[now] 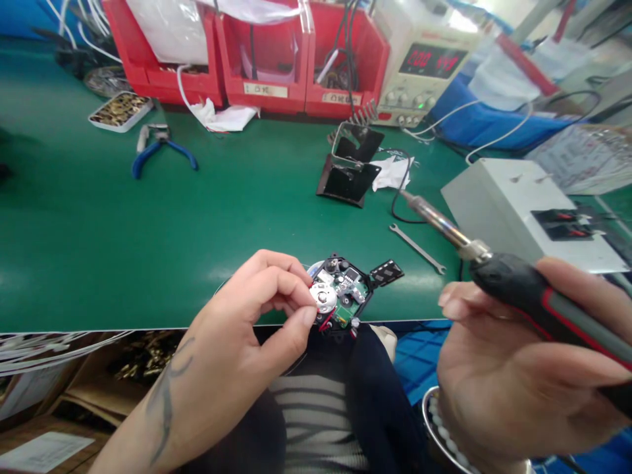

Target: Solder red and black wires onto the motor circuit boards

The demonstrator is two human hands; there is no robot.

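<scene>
Landmark: circuit board [351, 308]. It sits in its open black housing at the near edge of the green desk [222, 217], partly past the edge, over my lap.

L hand [261, 316]: narrow, thumb + fingers pinched on the rim of the round silver disc [322, 297], which is at the board's L side. Red wires [326, 321] run just below the disc, nr my thumb. Hinged black flap [388, 272] sticks out R of the board, swung open.

R hand [494, 355]: closed round the grip of the soldering iron [513, 283], raised well R of the board. Tip points up + L, away from the board, apart from disc & wires. Bracelets on that wrist.

Beyond the board, slightly R: black iron stand [345, 184] w/ coil holder, white paper scrap [390, 174] beside it. Open-end wrench [417, 249] lies R of the board, slanted, betw. it and the grey metal box [508, 191].

Far L of the board: blue-handled pliers [148, 158], handles spread; white tray [123, 126] of small brass-coloured pcs past them. Straight beyond, at the back: red bins [266, 102], then power supply [405, 85] to their R, red digits + green light on.
</scene>
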